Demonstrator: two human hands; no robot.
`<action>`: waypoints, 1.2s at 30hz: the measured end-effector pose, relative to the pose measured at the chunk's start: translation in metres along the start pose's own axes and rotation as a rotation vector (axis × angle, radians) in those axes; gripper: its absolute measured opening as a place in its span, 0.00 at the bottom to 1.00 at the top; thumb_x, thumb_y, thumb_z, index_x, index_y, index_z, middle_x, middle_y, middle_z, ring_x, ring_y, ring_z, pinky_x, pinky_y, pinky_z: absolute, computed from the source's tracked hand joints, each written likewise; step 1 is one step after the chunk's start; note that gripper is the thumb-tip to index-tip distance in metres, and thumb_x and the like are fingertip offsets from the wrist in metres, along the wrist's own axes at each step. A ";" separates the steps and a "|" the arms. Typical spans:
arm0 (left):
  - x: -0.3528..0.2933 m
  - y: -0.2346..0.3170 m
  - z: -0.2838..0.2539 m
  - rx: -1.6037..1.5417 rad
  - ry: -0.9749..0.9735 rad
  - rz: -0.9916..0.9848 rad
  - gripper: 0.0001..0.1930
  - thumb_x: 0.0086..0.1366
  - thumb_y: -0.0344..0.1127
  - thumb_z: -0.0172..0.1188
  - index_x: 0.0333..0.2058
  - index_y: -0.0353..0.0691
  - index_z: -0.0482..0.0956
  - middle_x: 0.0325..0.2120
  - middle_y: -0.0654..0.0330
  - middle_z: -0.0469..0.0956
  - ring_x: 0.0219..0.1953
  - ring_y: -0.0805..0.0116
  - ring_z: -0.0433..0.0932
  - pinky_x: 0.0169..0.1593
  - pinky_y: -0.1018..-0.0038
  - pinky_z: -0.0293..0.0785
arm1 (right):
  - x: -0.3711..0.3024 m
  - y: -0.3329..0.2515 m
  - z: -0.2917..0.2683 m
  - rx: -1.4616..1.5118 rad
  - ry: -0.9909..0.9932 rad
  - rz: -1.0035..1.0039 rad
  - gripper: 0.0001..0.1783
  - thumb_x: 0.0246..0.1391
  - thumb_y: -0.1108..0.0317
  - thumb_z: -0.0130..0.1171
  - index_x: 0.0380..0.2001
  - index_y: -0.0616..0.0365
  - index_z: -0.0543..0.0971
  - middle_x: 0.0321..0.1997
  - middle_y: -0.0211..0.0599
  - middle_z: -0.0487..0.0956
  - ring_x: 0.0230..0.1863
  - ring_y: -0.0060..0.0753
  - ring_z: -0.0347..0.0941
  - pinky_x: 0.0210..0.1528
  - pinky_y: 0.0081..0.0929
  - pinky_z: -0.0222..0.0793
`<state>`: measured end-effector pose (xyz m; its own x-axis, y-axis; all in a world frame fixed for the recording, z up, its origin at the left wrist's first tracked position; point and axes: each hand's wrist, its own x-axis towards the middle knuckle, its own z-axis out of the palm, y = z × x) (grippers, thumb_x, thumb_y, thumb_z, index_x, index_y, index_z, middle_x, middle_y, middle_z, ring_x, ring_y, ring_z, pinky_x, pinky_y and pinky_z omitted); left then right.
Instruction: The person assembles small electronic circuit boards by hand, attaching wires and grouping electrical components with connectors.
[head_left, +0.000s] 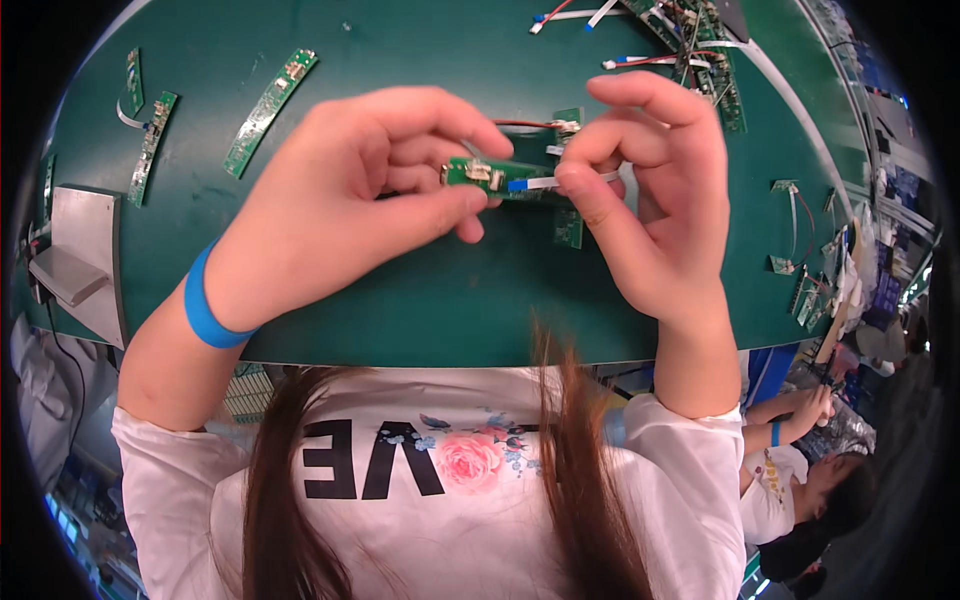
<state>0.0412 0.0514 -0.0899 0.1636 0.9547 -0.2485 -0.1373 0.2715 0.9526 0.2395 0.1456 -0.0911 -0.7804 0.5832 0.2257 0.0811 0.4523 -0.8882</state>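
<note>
My left hand [370,185], with a blue band at the wrist, grips a narrow green circuit board [520,185] by its left end between thumb and fingers. A white flat ribbon cable [543,183] with a blue tip lies over the board, the tip close to a small connector. My right hand [650,185] pinches this cable between thumb and index finger, its other fingers curled. Beneath, on the table, a second green board [569,230] stands crosswise, partly hidden by the held one. A red wire [525,124] runs to its upper end.
On the green table [420,320], single boards [270,112] lie at the left. A pile of boards and cables [690,50] is at the far right. Small wired boards [785,225] lie near the right edge. A metal stand [88,250] is at the left edge. Another person [790,480] sits at right.
</note>
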 end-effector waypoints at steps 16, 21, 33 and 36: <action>0.001 -0.011 0.004 -0.362 0.067 -0.125 0.14 0.64 0.29 0.49 0.47 0.33 0.67 0.42 0.45 0.76 0.42 0.59 0.79 0.48 0.72 0.74 | -0.005 0.001 0.017 -0.185 0.230 -0.185 0.24 0.48 0.85 0.56 0.48 0.67 0.61 0.27 0.36 0.76 0.30 0.19 0.69 0.38 0.15 0.60; 0.000 -0.013 0.006 -0.390 0.059 -0.161 0.13 0.64 0.30 0.49 0.47 0.34 0.67 0.43 0.45 0.76 0.42 0.59 0.79 0.48 0.72 0.74 | -0.009 0.012 0.021 -0.129 0.269 -0.183 0.22 0.48 0.85 0.56 0.46 0.66 0.62 0.29 0.37 0.76 0.31 0.19 0.69 0.39 0.15 0.62; 0.001 -0.015 0.006 -0.368 0.037 -0.136 0.13 0.64 0.30 0.50 0.46 0.32 0.68 0.42 0.47 0.76 0.41 0.61 0.79 0.47 0.74 0.74 | -0.008 0.007 0.026 -0.220 0.236 -0.203 0.23 0.47 0.86 0.57 0.45 0.65 0.62 0.29 0.36 0.76 0.31 0.19 0.68 0.37 0.14 0.62; 0.001 -0.017 0.004 -0.348 0.027 -0.121 0.13 0.64 0.31 0.50 0.46 0.32 0.68 0.42 0.47 0.76 0.41 0.62 0.79 0.47 0.74 0.74 | -0.014 0.011 0.040 0.021 0.429 -0.089 0.23 0.47 0.86 0.57 0.45 0.65 0.62 0.29 0.36 0.76 0.31 0.19 0.68 0.37 0.14 0.62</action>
<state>0.0479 0.0475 -0.1055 0.1736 0.9148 -0.3648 -0.4432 0.4033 0.8005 0.2267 0.1153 -0.1201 -0.4555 0.7719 0.4434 0.0091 0.5021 -0.8648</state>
